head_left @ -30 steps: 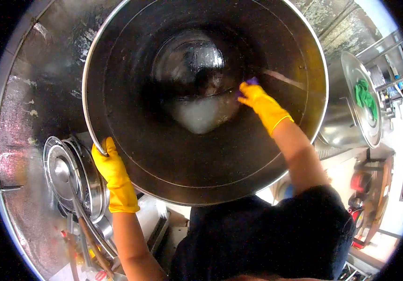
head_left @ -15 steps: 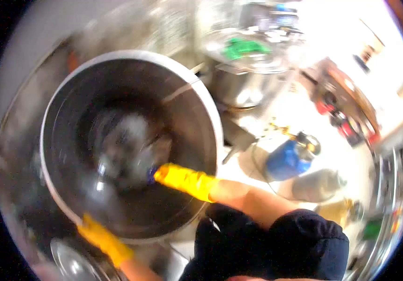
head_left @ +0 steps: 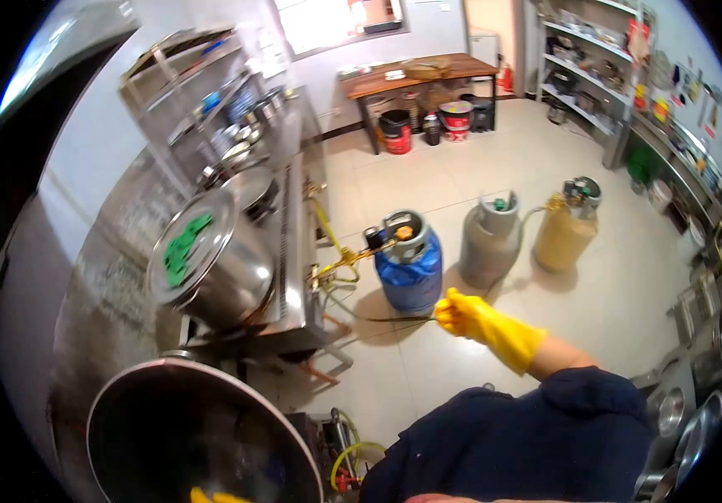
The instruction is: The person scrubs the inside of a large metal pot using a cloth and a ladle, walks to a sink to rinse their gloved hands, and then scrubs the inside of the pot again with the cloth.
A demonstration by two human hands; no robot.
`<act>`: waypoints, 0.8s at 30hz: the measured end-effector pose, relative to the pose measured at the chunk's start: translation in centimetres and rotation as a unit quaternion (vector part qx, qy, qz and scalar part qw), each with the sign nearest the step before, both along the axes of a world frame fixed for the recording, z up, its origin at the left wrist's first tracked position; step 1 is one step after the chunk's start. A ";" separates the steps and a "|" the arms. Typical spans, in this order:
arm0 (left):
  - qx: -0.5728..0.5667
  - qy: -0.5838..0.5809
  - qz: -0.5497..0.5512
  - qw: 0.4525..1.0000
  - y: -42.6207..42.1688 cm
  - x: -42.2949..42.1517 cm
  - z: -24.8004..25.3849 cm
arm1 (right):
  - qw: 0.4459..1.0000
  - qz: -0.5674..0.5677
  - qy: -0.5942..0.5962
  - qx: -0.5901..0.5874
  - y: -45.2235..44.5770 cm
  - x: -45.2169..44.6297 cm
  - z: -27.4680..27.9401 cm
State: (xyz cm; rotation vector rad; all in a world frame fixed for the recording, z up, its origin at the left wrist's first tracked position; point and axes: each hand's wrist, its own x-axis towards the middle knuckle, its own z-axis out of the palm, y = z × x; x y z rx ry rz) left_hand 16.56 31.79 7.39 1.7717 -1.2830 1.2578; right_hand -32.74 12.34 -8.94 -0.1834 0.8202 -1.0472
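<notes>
Pot [head_left: 193,423] at left hand [head_left: 214,497], well apart from curled right hand [head_left: 466,316] (both grips unclear).

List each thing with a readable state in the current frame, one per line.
Large pot: uncovered
Steel pot: lidded
Green cloth: lying on the lid
Blue cylinder: upright
Grey cylinder: upright
Yellow cylinder: upright
Right hand: gloved, curled, contents unclear
Left hand: gloved, mostly out of frame
</notes>
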 end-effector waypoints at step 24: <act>0.455 0.173 -0.687 0.539 -35.5 -73.9 -17.6 | 0.547 -0.829 -0.109 0.041 28.8 -54.2 -5.1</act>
